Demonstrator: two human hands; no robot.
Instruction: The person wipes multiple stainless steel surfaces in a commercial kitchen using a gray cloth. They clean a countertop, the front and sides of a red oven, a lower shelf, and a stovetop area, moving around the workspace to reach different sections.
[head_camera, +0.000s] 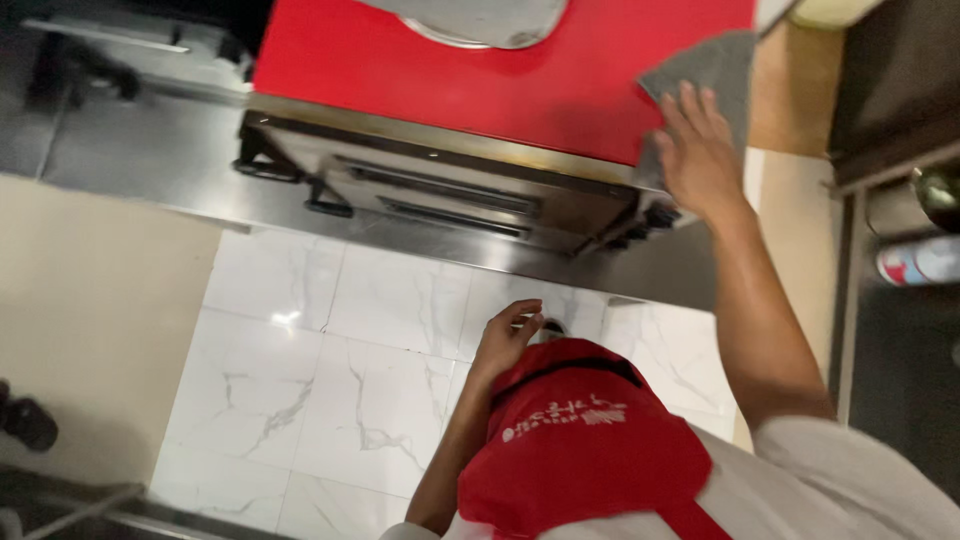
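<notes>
Red apron (580, 440) (near) | right hand (697, 150) flat on grey cloth (712, 72) | red oven top (500, 70)

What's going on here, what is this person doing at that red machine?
A person in a red apron stands over a red-topped oven on a steel counter. Their right hand presses a grey cloth flat against the oven's top corner. Their left hand hangs loosely curled near the waist, above the white marble floor.
</notes>
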